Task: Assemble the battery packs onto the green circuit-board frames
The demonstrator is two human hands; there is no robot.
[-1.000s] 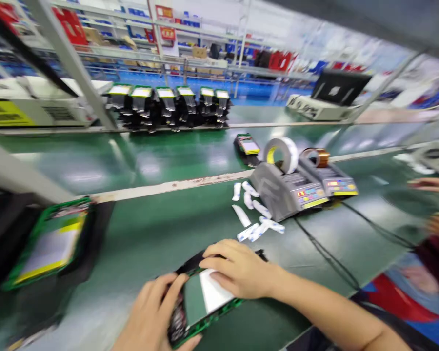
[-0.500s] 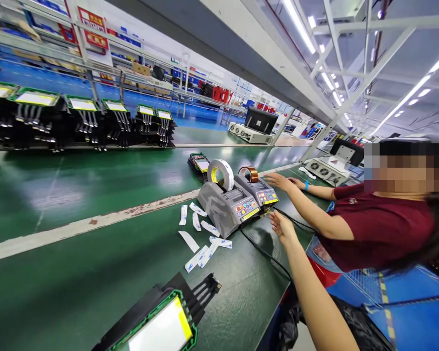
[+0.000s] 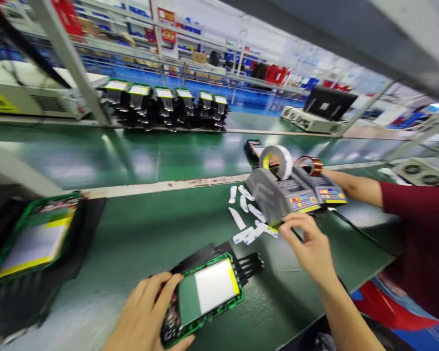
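Note:
My left hand (image 3: 146, 309) grips the left end of a green-edged circuit board unit (image 3: 214, 287), fingers over its top edge and thumb below. The unit has a white panel with a yellow border and black cables at its right. My right hand (image 3: 309, 243) pinches a small yellowish strip (image 3: 275, 227) at its fingertips, in front of a grey tape dispenser (image 3: 269, 195). White tape pieces (image 3: 236, 218) with blue print lie left of the dispenser. A second dispenser (image 3: 324, 187) bears a roll of amber tape (image 3: 312, 166).
Another board unit (image 3: 40, 234) lies at the left. A row of several units (image 3: 164, 105) stands at the back. A person's arm (image 3: 351, 185) reaches behind the dispensers from the right. A cable (image 3: 354, 226) crosses the bench, and a metal post (image 3: 69, 58) rises at upper left.
The view has swung left. My left hand has appeared, holding the near unit. My right hand has closed around a yellowish strip. The other person's hand has moved behind the dispensers.

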